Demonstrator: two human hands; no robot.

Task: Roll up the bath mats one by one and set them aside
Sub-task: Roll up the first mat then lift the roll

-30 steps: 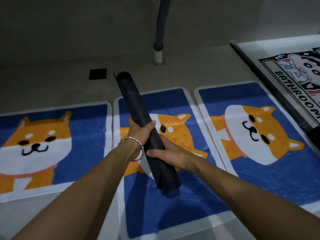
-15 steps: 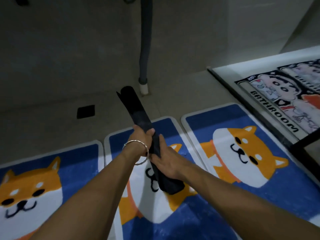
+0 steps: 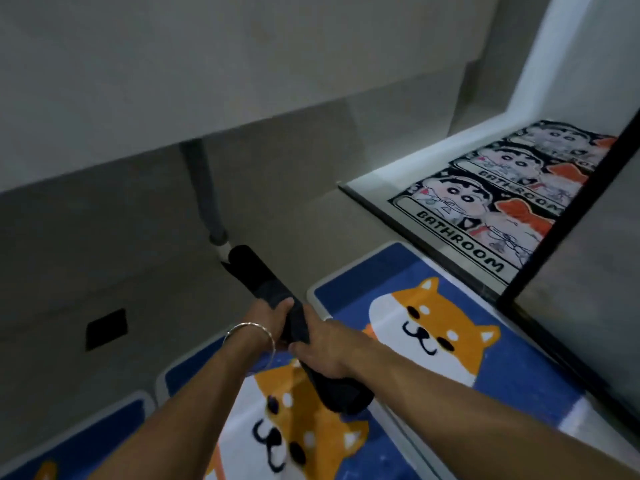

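Diagonally up-left (away): rolled mat (image 3: 257,276), left hand (image 3: 273,317) and right hand (image 3: 328,351) fingers curled round it.

Grips a dark rolled mat (image 3: 254,273) in both hands, left hand (image 3: 273,317) higher, right hand (image 3: 329,351) just below and touching it; holds it tilted above the floor (image 3: 166,285), far end near a pipe (image 3: 205,192); wears a bracelet (image 3: 250,331) on the left wrist; looks down on three blue dog mats (image 3: 519,362) lying flat side by side; sees cartoon "BATHROOM" mats (image 3: 485,216) at right.
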